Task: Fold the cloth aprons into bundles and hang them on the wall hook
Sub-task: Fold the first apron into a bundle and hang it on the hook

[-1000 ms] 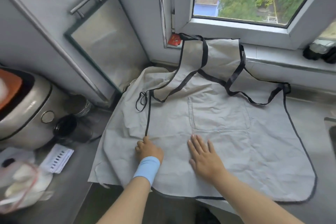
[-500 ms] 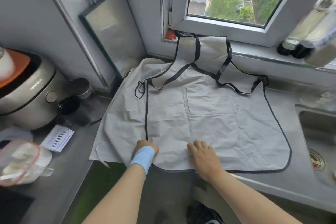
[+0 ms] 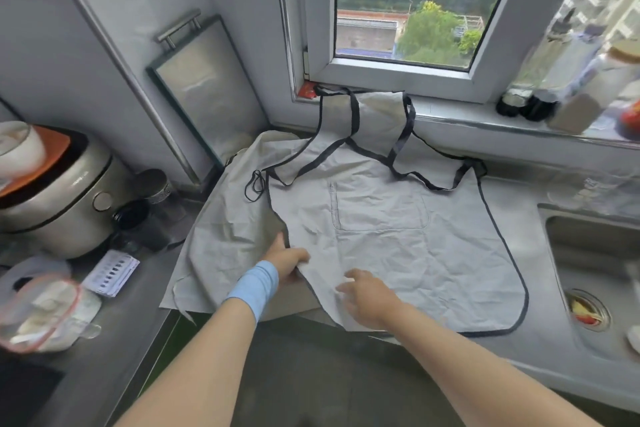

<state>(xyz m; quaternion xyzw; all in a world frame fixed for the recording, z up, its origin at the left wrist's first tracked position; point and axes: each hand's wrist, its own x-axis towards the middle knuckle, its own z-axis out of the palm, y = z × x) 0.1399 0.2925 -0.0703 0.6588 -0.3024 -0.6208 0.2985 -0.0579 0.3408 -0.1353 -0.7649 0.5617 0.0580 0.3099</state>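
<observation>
A grey apron [image 3: 408, 253] with black trim and a front pocket lies spread on the steel counter, its black straps [image 3: 398, 149] reaching up to the window sill. A second grey cloth [image 3: 228, 236] lies under it, sticking out at the left. My left hand [image 3: 285, 262], with a blue wristband, grips the top apron's lower left edge and lifts it off the cloth below. My right hand [image 3: 365, 296] rests on the apron's bottom edge with its fingers bent into the fabric. No wall hook is in view.
A rice cooker [image 3: 59, 198] and dark jars [image 3: 138, 215] stand at the left, with a card [image 3: 110, 272] and a plastic bag [image 3: 41, 312] in front. A steel board [image 3: 204, 94] leans on the wall. The sink [image 3: 588, 270] lies at the right; bottles [image 3: 568, 94] line the sill.
My left hand has taken hold of the apron's lower left edge and lifted it toward the middle. My right hand has curled into the fabric. The camera has pulled back and tilted up.
</observation>
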